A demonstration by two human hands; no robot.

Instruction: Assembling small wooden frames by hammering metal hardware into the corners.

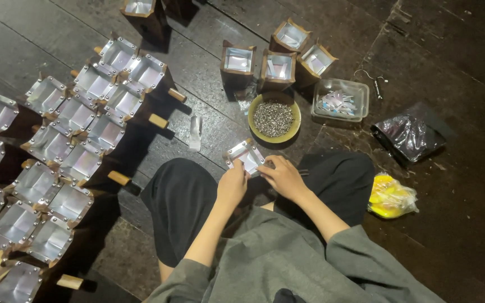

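Observation:
I sit cross-legged on a dark wooden floor. A small wooden box lined with shiny metal foil [246, 156] rests between my knees. My left hand [232, 184] grips its near left side. My right hand [283, 175] holds its right edge, fingers curled over the rim. Just beyond the box sits a yellow-green bowl [274, 118] filled with small silver tacks.
Several finished foil-lined boxes with wooden handles [79, 118] crowd the floor at left. Three more [279, 62] stand behind the bowl. A clear plastic tray of foil scraps [341, 100], a dark plastic bag [410, 134] and a yellow bag [389, 196] lie at right.

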